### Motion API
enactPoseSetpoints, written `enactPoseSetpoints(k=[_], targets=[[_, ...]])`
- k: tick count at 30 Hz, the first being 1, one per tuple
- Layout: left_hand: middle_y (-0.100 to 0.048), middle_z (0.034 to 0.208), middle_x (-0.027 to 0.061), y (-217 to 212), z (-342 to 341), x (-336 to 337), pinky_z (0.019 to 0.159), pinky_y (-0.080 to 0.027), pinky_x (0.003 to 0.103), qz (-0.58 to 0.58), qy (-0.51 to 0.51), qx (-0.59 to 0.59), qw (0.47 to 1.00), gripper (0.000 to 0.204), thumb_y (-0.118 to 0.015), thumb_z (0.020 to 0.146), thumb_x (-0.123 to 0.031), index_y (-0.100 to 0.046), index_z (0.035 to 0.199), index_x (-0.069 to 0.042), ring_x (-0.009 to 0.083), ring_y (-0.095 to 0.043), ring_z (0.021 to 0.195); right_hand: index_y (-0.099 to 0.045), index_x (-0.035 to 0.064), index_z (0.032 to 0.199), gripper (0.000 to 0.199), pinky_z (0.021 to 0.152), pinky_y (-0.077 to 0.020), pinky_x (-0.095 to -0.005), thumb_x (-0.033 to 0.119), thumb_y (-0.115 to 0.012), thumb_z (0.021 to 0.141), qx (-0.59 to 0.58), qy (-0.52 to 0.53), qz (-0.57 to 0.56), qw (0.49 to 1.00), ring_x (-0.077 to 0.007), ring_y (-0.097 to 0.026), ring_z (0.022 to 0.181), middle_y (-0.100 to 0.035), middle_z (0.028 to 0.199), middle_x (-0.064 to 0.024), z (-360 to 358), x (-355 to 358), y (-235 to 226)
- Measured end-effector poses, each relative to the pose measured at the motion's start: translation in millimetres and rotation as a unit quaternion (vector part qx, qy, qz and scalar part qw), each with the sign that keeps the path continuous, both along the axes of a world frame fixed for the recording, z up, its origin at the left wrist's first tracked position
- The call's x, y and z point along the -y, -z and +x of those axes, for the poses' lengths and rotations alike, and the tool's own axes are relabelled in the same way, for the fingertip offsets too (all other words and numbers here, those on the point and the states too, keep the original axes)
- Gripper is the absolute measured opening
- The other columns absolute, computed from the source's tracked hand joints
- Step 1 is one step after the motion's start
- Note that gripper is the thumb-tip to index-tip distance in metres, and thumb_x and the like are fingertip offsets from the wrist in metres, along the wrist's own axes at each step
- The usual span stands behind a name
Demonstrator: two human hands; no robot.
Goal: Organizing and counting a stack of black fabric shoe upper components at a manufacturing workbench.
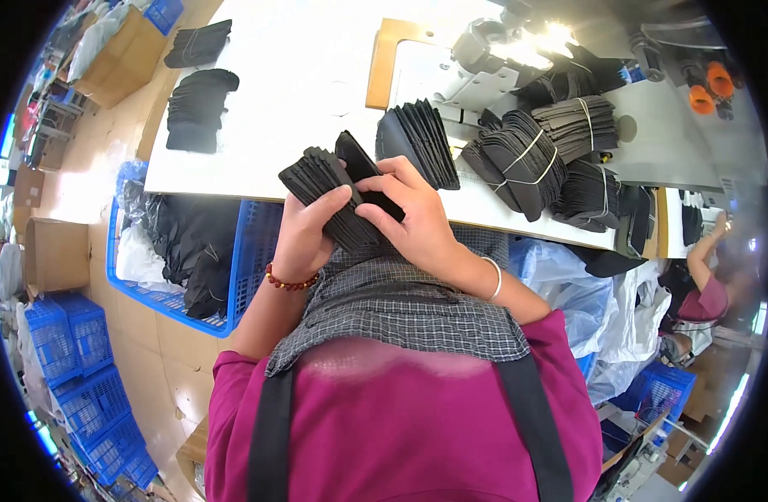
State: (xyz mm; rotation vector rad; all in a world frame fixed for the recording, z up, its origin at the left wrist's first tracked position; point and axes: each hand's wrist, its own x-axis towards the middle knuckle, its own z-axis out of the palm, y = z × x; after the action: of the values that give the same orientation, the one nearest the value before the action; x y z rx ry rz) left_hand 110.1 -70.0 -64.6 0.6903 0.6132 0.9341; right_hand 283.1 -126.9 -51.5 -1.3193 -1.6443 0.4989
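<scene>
My left hand (pixel 307 230) is closed round a stack of black fabric pieces (pixel 323 186), its thumb lying across the top. From the right, my right hand (pixel 416 219) pinches a few black fabric pieces (pixel 360 161) beside that stack, thumb and fingers on their edge. Both hands are above my lap at the table's front edge. Just beyond them, another stack of black fabric pieces (pixel 419 142) stands fanned on the white table (pixel 296 92). Farther right lie several bundles of dark fabric pieces (pixel 526 163) tied with pale bands.
Two dark fabric stacks (pixel 201 109) lie at the table's left. A sewing machine (pixel 484 63) with a lit lamp stands at the far right. Below the table's left edge is a blue basket (pixel 233 284) of dark cloth. Clear plastic bags (pixel 559 284) hang at right; another person (pixel 706 293) sits beyond.
</scene>
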Motion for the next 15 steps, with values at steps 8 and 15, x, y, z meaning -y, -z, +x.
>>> enactPoseSetpoints(k=[8, 15], targets=[[-0.065, 0.111, 0.0067, 6, 4, 0, 0.085, -0.057, 0.032, -0.025, 0.025, -0.001, 0.999, 0.035, -0.069, 0.093, -0.004, -0.058, 0.125, 0.001, 0.0158, -0.067, 0.099, -0.071, 0.0000, 0.108, 0.019, 0.079, -0.0543, -0.0369, 0.006, -0.073, 0.089, -0.036, -0.027, -0.018, 0.999, -0.0286, -0.067, 0.092, -0.062, 0.106, -0.0119, 11, 5, 2], [-0.066, 0.118, 0.0101, 17, -7, 1, 0.089, -0.059, 0.036, -0.053, 0.045, 0.006, 0.998, 0.032, -0.063, 0.097, -0.009, -0.056, 0.127, 0.000, 0.0182, -0.068, 0.105, -0.070, 0.0015, 0.110, 0.020, 0.077, -0.0556, -0.0388, -0.003, -0.067, 0.090, -0.046, 0.012, 0.009, 0.999, -0.0302, -0.069, 0.089, -0.063, 0.108, -0.0145, 1, 4, -4]])
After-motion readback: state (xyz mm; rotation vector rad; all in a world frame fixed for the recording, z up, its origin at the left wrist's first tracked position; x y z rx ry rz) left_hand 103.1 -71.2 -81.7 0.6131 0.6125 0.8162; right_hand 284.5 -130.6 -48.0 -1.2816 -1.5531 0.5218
